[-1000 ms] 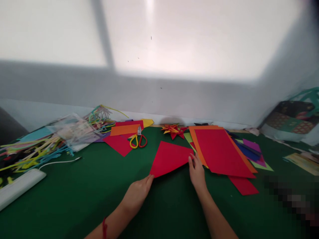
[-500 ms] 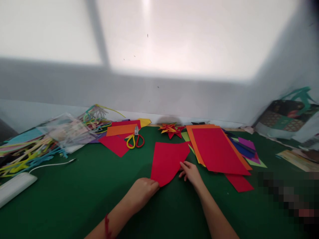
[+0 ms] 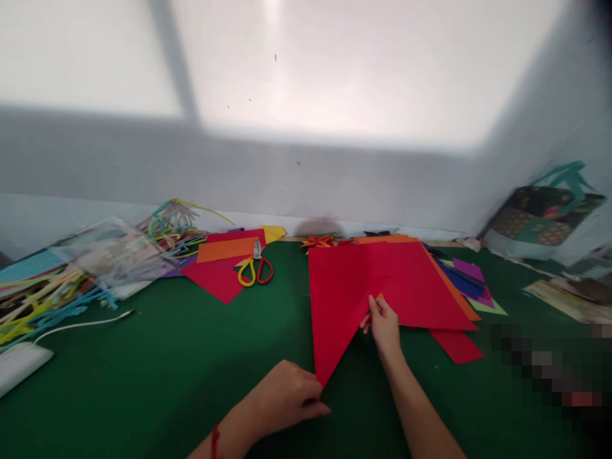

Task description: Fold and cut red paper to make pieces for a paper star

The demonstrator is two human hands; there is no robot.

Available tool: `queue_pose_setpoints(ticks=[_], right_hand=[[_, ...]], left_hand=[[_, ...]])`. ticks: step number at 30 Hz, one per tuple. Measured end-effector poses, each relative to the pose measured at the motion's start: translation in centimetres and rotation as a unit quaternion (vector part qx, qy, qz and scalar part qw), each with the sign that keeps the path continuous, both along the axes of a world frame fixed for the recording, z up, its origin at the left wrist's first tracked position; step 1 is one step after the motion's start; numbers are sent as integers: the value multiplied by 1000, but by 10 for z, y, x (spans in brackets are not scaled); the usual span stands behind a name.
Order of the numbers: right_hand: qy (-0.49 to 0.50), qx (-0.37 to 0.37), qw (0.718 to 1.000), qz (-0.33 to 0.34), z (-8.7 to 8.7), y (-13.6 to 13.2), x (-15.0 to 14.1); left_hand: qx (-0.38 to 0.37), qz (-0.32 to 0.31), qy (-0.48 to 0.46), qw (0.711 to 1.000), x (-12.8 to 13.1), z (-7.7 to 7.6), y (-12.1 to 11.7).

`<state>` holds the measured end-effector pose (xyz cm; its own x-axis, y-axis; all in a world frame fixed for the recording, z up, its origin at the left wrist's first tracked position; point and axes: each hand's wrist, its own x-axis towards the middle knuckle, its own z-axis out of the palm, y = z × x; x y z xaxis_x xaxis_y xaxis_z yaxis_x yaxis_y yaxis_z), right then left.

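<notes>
A folded red paper triangle (image 3: 337, 299) lies on the green table cover (image 3: 167, 363) with its point toward me. My left hand (image 3: 287, 396) has its fingers curled at that near tip, pinching it. My right hand (image 3: 384, 324) grips the triangle's right edge with closed fingers. Just behind it lies a stack of red and orange sheets (image 3: 421, 280), which the triangle partly overlaps.
Yellow-and-red scissors (image 3: 255, 268) rest on red and orange paper (image 3: 222, 261) at the back left. Coloured paper strips (image 3: 57, 293) and a clear plastic bag (image 3: 109, 255) pile up far left. A folded paper star (image 3: 319, 241), purple sheets (image 3: 471, 280) and a patterned bag (image 3: 540, 220) sit behind and right.
The red triangle has been turned and pulled toward me, its point now facing me. My left hand drew back with the tip, and my right hand moved onto the right edge.
</notes>
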<state>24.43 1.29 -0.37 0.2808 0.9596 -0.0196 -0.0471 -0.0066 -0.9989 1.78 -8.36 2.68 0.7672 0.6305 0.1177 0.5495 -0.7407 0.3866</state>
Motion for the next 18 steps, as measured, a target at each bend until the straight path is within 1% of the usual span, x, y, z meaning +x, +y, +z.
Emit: queue_pose_setpoints(ticks=[1,2,3,4,6,8,9,11,13,14,16,18], right_hand=[[8,4,1000,-4,1,0,1],[17,7,1000,-6,2,-1,1],[27,7,1000,-5,3,-2,1],[37,5,999,0,4,-2,0],[49,-7,999,20,6,-4,-4],[63,-23,996,53,6,-6,-12],[70,-32,995,71,6,-8,-17],[81,-50,990,107,3,-12,-29],[86,-66,984,144,1,-16,-41],[88,-74,980,164,1,-19,-47],[91,-88,972,199,0,-22,-54],[94,-96,967,218,1,-23,-55]], left_hand=[[-37,13,-32,999,-3,-1,1],[-76,41,-68,994,-6,-2,3],[-112,83,-109,984,-9,-4,7],[-146,137,-155,967,-12,-5,11],[-196,244,-259,914,-18,-9,22],[-244,323,-382,831,-23,-13,33],[-280,335,-424,793,-25,-15,38],[-356,333,-480,729,-27,-16,44],[-413,312,-510,687,-29,-16,47],[-430,303,-523,671,-30,-16,48],[-442,291,-542,652,-33,-18,50],[-444,293,-543,650,-37,-21,52]])
